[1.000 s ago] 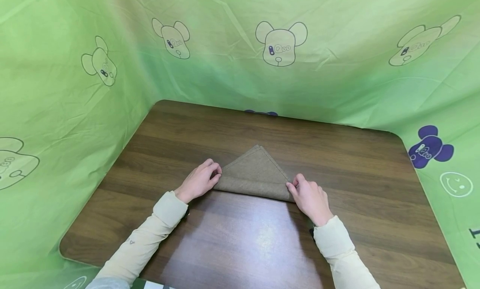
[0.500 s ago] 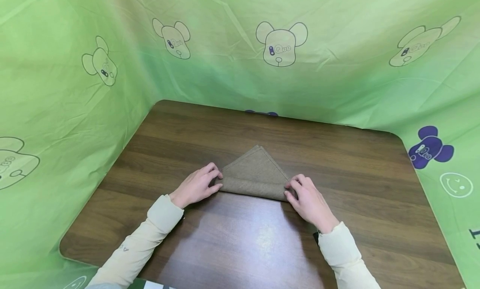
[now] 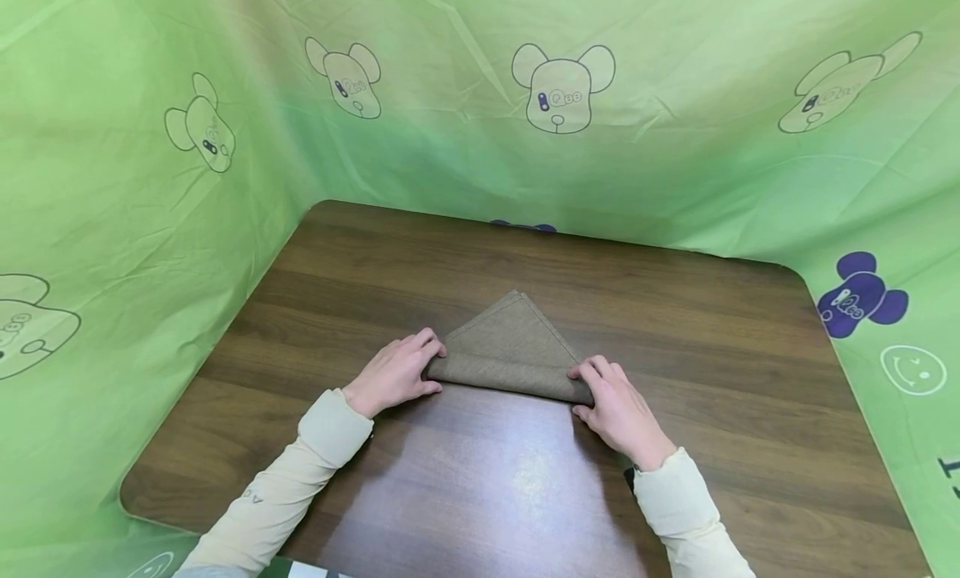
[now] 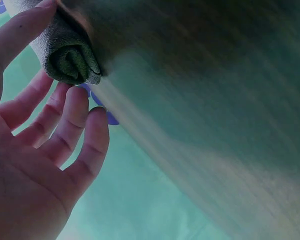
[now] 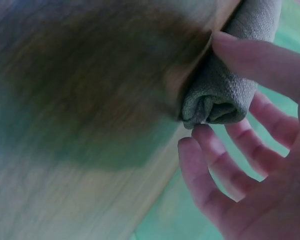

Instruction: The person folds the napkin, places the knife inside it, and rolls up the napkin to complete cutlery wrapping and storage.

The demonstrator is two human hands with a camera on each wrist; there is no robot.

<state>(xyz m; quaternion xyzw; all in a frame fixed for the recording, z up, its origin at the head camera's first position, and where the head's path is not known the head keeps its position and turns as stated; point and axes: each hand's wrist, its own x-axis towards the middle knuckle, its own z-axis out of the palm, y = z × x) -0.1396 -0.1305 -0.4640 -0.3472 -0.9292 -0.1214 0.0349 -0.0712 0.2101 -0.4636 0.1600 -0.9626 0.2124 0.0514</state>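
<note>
A brown-grey cloth [image 3: 512,334] lies on the wooden table, its near part rolled into a tube and its far part a flat triangle pointing away. At the tube's left end, my left hand [image 3: 393,371] grips it between thumb and fingers. My right hand [image 3: 622,407] holds the right end likewise, fingers over the top and thumb at the near side. In the left wrist view the spiral end of the rolled cloth [image 4: 70,62] shows between thumb and fingertips. The right wrist view shows the other coiled cloth end [image 5: 222,95], with the thumb along its side.
The brown wooden table [image 3: 360,261] has rounded corners and extends on all sides of the cloth. Green fabric walls [image 3: 450,144] with printed bear heads stand behind and beside it. Pale sleeves [image 3: 285,486] cover both forearms.
Both thumbs have moved down from the top of the rolled edge to its near side, while the fingers now lie over the roll. The cloth's far tip has stayed in place.
</note>
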